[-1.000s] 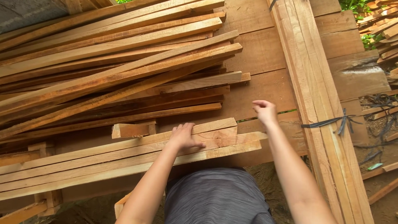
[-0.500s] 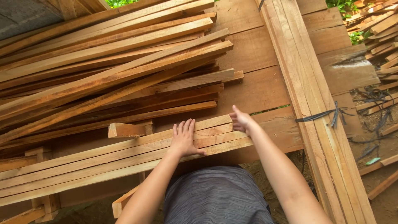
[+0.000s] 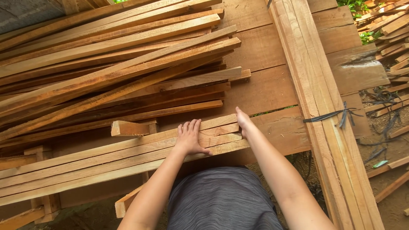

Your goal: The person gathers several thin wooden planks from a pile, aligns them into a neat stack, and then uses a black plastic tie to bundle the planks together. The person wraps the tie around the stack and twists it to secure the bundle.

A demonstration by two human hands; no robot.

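Observation:
A row of long pale wooden slats point(image 3: 106, 157) lies flat in front of me on low supports. My left hand point(image 3: 190, 137) rests palm down on top of these slats near their right ends, fingers spread. My right hand point(image 3: 243, 120) presses flat against the cut right ends of the same slats, fingers pointing away from me. Neither hand grips anything. A short wood offcut point(image 3: 130, 127) sits just behind the slats, left of my left hand.
A big loose heap of long reddish slats point(image 3: 110, 72) fills the upper left. Wide planks point(image 3: 264, 85) lie beneath. A bundle of long boards point(image 3: 328, 123) tied with a black strap point(image 3: 330, 115) runs down the right. Scraps point(image 3: 392, 30) litter the dirt ground at far right.
My right hand came down and left from the wide plank to the slat ends. My left hand stayed on the slats, flattening and spreading its fingers.

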